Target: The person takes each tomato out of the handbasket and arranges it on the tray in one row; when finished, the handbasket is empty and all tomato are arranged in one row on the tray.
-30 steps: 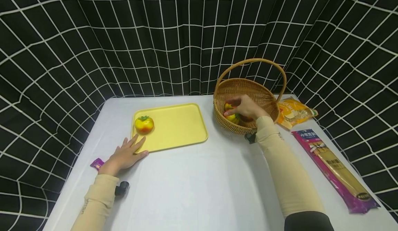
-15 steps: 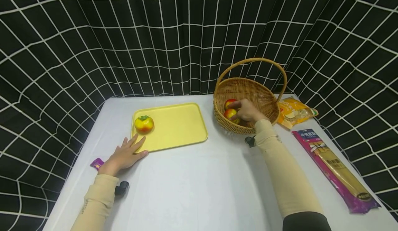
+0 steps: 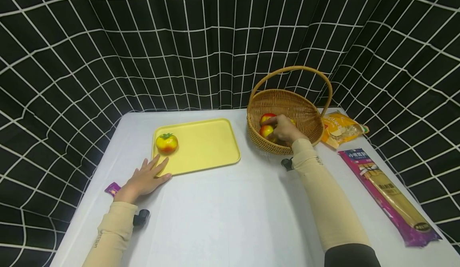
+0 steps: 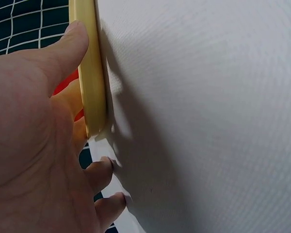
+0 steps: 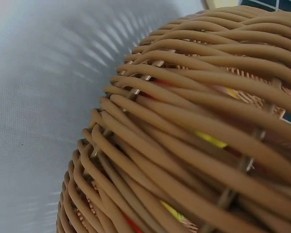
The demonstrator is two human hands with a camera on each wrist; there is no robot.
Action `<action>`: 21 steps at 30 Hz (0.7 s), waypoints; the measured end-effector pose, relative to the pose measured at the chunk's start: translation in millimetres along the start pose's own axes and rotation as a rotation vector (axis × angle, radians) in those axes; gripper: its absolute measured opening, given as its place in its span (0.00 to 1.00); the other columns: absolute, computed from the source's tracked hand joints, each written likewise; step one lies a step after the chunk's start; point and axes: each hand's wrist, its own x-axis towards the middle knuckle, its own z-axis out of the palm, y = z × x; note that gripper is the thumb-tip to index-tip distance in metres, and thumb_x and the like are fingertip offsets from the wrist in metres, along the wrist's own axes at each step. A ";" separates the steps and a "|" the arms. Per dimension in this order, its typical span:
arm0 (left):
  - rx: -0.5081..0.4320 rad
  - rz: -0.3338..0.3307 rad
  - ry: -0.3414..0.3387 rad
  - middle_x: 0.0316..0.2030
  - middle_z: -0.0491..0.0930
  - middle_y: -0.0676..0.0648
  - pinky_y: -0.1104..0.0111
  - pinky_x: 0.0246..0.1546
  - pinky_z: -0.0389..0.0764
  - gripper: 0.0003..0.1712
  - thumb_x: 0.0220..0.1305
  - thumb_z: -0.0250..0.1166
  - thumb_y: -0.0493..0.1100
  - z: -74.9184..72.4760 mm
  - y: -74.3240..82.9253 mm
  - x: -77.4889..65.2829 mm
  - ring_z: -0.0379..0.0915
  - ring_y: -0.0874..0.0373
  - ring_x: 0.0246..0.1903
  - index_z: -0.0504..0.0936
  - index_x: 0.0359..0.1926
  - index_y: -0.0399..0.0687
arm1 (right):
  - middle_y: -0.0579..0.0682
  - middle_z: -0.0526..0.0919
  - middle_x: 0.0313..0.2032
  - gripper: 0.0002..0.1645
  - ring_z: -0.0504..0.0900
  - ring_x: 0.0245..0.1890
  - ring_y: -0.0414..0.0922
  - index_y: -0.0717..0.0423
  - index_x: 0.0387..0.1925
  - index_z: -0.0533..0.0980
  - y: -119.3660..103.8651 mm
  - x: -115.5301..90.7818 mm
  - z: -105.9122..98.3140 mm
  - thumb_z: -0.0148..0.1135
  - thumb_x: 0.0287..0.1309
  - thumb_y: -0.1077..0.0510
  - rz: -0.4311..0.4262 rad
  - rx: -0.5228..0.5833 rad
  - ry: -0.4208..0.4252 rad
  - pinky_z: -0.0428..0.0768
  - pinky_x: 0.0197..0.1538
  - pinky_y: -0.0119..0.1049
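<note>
- Left hand point(image 3: 144, 179) was laid, unclenched, against tray point(image 3: 201, 143).
- Right hand point(image 3: 286, 128) was placed in basket point(image 3: 284, 100) beside fruit point(image 3: 266, 131); its grip could not be told.
- Retrieval was apparently being attempted; a secure grasp was probably required next.

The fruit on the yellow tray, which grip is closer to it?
Left. The left grip is at the near left corner of the tray, close to the fruit; the right grip is farther off, in the basket.

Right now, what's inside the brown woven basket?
The brown woven basket holds round red-and-yellow fruits, with a bare right hand in it. What's under that hand is covered, so I can't count them.
</note>
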 end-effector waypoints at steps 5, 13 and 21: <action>0.002 0.002 -0.001 0.84 0.39 0.30 0.25 0.76 0.33 0.46 0.79 0.53 0.67 -0.1 0.2 -0.4 0.26 0.20 0.80 0.54 0.84 0.48 | 0.67 0.64 0.76 0.39 0.71 0.65 0.61 0.59 0.70 0.76 -0.2 -0.1 -1.6 0.68 0.57 0.77 0.001 0.002 0.001 0.81 0.70 0.53; -0.003 0.004 -0.006 0.84 0.38 0.30 0.24 0.76 0.32 0.46 0.79 0.53 0.67 -0.4 0.1 0.2 0.25 0.20 0.80 0.54 0.84 0.48 | 0.66 0.68 0.74 0.38 0.71 0.64 0.60 0.59 0.69 0.77 -7.8 -5.4 -7.7 0.72 0.56 0.75 -0.056 -0.047 0.021 0.80 0.69 0.52; -0.026 0.002 0.003 0.85 0.36 0.33 0.26 0.77 0.28 0.50 0.76 0.51 0.73 5.4 -11.3 6.3 0.22 0.23 0.81 0.52 0.85 0.52 | 0.61 0.74 0.72 0.37 0.73 0.66 0.60 0.56 0.69 0.78 -31.1 -11.0 -14.4 0.74 0.58 0.71 -0.160 -0.128 0.029 0.77 0.73 0.56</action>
